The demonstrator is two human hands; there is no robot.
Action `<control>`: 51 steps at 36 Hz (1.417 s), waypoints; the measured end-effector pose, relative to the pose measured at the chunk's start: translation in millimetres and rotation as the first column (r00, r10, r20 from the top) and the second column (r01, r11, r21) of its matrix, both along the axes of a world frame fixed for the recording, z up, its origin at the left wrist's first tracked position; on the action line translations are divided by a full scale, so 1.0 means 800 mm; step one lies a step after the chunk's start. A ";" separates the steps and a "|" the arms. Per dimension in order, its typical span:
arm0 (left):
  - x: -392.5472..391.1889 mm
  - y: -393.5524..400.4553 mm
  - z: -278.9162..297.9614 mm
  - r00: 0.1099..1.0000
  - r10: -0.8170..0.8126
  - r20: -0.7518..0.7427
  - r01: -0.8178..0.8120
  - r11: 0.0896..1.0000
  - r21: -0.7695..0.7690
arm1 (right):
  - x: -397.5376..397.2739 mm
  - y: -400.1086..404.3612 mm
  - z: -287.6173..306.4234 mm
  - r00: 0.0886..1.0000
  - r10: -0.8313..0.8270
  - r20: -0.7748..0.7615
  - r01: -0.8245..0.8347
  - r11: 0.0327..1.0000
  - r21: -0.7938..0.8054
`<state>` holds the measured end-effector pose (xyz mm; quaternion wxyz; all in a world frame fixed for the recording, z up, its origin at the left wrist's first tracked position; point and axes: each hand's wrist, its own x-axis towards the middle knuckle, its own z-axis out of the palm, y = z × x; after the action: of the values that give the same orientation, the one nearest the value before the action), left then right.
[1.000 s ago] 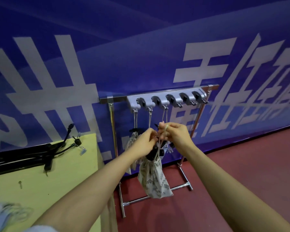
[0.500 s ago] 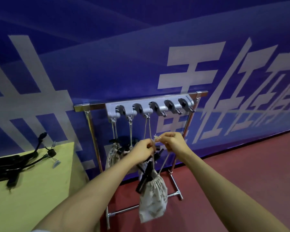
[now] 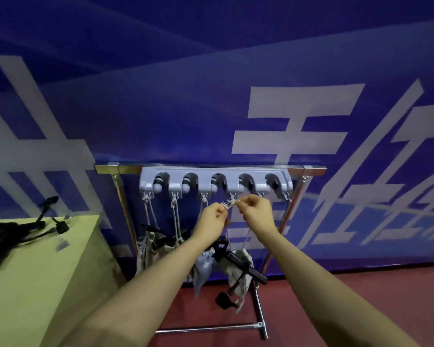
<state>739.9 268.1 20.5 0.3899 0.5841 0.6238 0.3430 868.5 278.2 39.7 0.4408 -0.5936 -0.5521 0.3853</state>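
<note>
A grey hook rail (image 3: 216, 181) with several hooks is fixed to a chrome stand (image 3: 120, 196) against the blue wall. My left hand (image 3: 212, 221) and my right hand (image 3: 257, 212) each pinch one side of a pale drawstring (image 3: 232, 202), stretched between them just under the fourth hook. From that drawstring hangs a patterned cloth pouch (image 3: 238, 269) with black cabled gear (image 3: 246, 267) sticking out of it. Two more filled pouches (image 3: 148, 249) hang by cords from the first two hooks on the left.
A pale yellow table (image 3: 43, 266) stands at the left, with black cables and clips (image 3: 13, 231) on its far end. The stand's foot bar (image 3: 206, 329) lies on the red floor (image 3: 361, 291). The blue banner wall (image 3: 236, 108) is close behind.
Both hands have risen from waist height of the stand to just below the hooks, lifting the pouch by its drawstring. The view has shifted right and closer to the stand.
</note>
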 end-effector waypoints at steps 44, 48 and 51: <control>-0.194 -0.100 -0.015 0.987 0.147 -0.073 -0.152 0.986 -0.073 | -0.164 -0.093 -0.042 0.918 0.206 0.338 -0.167 0.976 -0.142; -0.270 -0.140 -0.031 0.982 0.179 -0.067 -0.185 0.979 -0.088 | -0.230 -0.123 -0.044 0.914 0.282 0.292 -0.242 0.956 -0.163; -0.309 -0.168 -0.027 0.977 0.207 -0.047 -0.210 0.973 -0.093 | -0.268 -0.137 -0.047 0.920 0.283 0.271 -0.240 0.954 -0.180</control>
<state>493.0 133.7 -1.0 0.3681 0.5019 0.7047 0.3404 654.2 168.9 2.1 0.2547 -0.5949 -0.6568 0.3871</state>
